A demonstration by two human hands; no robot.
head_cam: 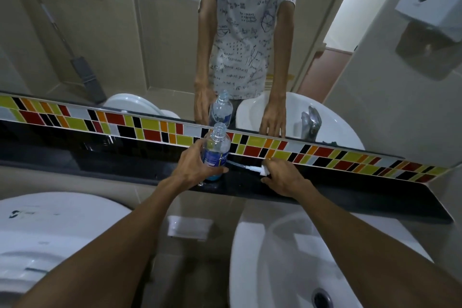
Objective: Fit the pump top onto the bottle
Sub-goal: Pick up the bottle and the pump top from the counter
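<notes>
Here, black ledge under mirror bears bottle, pump top.

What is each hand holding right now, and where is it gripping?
The left hand grips the open bottle around its lower body. The right hand pinches the head of the pump top, which lies on the black ledge.

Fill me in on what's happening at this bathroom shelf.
A person stands at a mirror, working on a black ledge above the sink. The left hand grips a clear bottle standing upright, its neck open with no top on. The right hand is closing on the white pump top, which lies on its side on the ledge, its tube pointing toward the bottle. The pump is not yet fitted.
</notes>
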